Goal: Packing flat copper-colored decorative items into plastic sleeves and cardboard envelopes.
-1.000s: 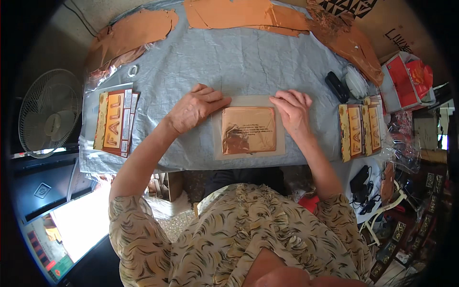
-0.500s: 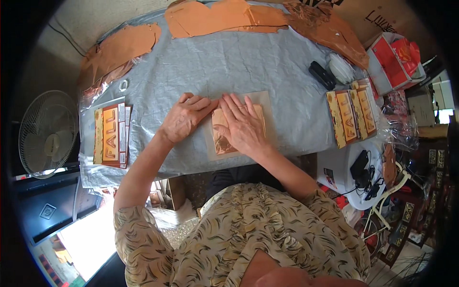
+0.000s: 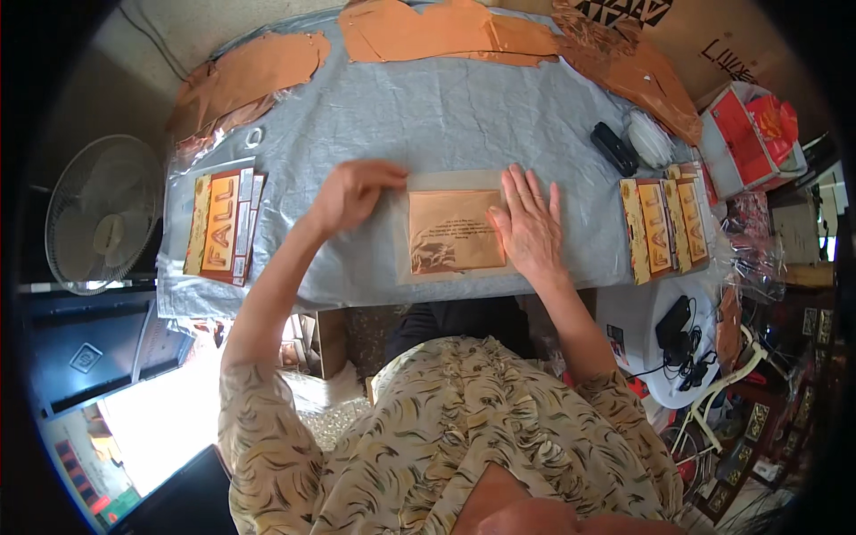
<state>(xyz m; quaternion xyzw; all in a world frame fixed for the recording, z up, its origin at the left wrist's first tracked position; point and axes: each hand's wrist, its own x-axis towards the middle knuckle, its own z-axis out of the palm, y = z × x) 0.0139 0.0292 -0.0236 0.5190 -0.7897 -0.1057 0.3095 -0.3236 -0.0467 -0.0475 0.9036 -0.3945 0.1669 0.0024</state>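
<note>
A flat, shiny copper-coloured foil piece (image 3: 453,212), folded square and bearing small print, lies inside or on a clear plastic sleeve (image 3: 446,181). My left hand (image 3: 352,194) is closed in a pinch at the sleeve's far left corner. Flat along the sleeve's right edge rests my right hand (image 3: 533,227), fingers stretched and apart, with its thumb at the foil's edge.
Printed orange packs lie at the left (image 3: 218,227) and right (image 3: 664,223). Copper foil shapes (image 3: 446,31) line the table's far edge. A black stapler-like object (image 3: 613,148), white string bundle (image 3: 651,138) and open box (image 3: 744,134) sit at right; a white ring (image 3: 255,136) at left.
My right hand has slid right, off the middle of the foil to the sleeve's right edge, uncovering the print. The left hand stays by the far left corner. The whole view has shifted slightly.
</note>
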